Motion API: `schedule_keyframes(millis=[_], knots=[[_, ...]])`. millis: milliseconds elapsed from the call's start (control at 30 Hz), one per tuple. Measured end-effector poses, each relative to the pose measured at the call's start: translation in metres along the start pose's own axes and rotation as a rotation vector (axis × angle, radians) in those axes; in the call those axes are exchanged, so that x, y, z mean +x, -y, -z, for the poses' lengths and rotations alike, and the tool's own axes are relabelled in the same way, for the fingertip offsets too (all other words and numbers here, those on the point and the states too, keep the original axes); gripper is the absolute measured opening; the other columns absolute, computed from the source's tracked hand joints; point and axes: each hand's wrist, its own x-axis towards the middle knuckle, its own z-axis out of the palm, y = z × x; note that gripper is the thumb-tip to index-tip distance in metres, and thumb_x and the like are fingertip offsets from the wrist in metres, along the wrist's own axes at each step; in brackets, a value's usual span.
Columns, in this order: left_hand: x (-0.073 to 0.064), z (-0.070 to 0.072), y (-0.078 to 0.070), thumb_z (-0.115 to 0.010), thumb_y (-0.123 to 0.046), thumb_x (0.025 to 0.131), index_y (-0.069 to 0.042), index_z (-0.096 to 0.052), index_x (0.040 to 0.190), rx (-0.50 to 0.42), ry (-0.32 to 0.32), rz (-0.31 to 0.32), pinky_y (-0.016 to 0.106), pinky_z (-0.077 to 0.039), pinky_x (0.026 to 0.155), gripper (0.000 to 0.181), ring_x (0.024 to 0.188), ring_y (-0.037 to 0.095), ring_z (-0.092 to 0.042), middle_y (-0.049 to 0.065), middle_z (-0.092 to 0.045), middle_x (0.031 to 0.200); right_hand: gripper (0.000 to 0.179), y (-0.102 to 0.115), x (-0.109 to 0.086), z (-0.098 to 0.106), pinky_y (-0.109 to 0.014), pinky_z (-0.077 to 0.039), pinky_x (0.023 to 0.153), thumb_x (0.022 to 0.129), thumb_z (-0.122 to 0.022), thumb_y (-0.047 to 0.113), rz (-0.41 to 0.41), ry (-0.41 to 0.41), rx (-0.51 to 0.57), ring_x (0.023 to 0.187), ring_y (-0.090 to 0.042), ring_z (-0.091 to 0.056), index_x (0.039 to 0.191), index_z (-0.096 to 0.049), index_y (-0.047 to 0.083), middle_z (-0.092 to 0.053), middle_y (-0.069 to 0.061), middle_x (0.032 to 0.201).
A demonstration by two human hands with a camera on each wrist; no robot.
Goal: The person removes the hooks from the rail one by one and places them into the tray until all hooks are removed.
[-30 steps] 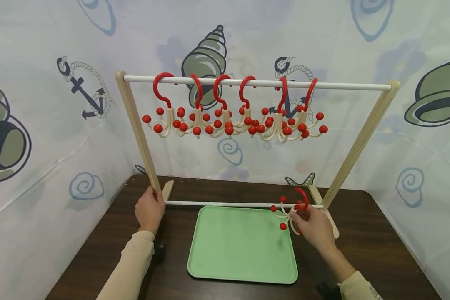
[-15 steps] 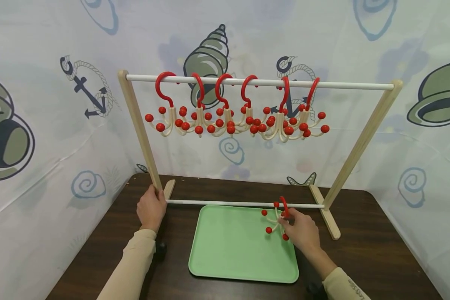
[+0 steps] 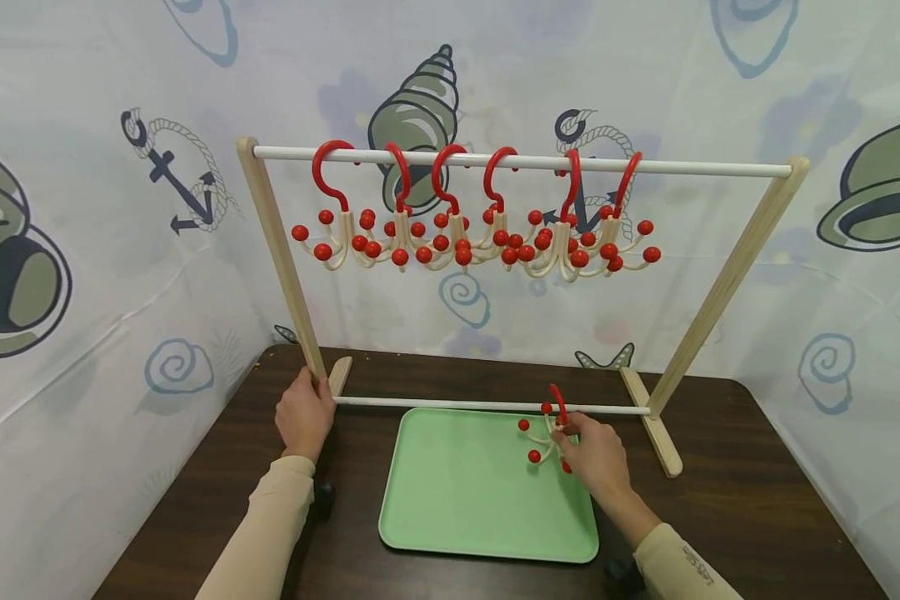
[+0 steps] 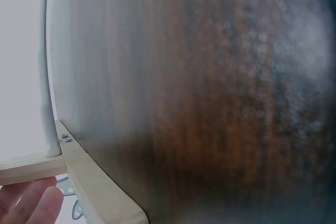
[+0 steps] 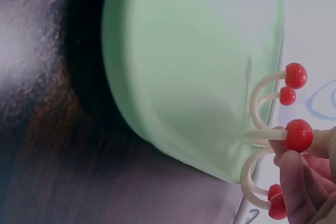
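My left hand (image 3: 303,417) grips the bottom of the left wooden post (image 3: 283,254) of a hanging rack; in the left wrist view its fingers (image 4: 46,205) show just beyond the post (image 4: 31,167). Over the far right corner of the green tray (image 3: 487,500), my right hand (image 3: 594,454) pinches a multi-arm hook hanger (image 3: 558,406). This hanger has a red hook and cream arms tipped with red balls (image 5: 299,135). Its hook points up, and fingers partly hide its middle. Several similar hangers (image 3: 562,242) hang from the white top bar (image 3: 708,168).
A white lower bar (image 3: 435,404) joins the posts just behind the tray. The right post (image 3: 727,283) stands on a wooden foot (image 3: 660,442). Everything rests on a dark wooden table (image 3: 757,500), with a patterned cloth (image 3: 682,75) behind.
My right hand has moved left with the hanger, from near the rack's right foot to over the tray. My left hand stays on the post.
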Motion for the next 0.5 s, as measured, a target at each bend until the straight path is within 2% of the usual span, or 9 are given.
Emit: schedule_keyframes(millis=[167, 500], knots=[[-0.0002, -0.0012, -0.0008, -0.060, -0.021, 0.095, -0.004, -0.059, 0.100, 0.003, -0.003, 0.003, 0.062, -0.043, 0.062, 0.018, 0.076, 0.049, -0.063, 0.020, -0.066, 0.088, 0.018, 0.0018, -0.0001, 0.0006, -0.031, -0.036, 0.043, 0.085, -0.077, 0.020, 0.000, 0.006, 0.012, 0.046, -0.010, -0.049, 0.101, -0.071, 0.013, -0.074, -0.007, 0.093], [-0.0021, 0.0009, -0.0040, -0.062, -0.018, 0.095, -0.002, -0.060, 0.099, -0.009, -0.030, -0.016, 0.061, -0.044, 0.059, 0.016, 0.072, 0.047, -0.063, 0.020, -0.066, 0.085, 0.023, 0.0008, -0.0056, 0.0047, -0.030, -0.042, 0.044, 0.088, -0.074, 0.019, -0.029, 0.047, 0.049, 0.055, -0.006, -0.061, 0.109, -0.072, 0.011, -0.073, -0.010, 0.103]])
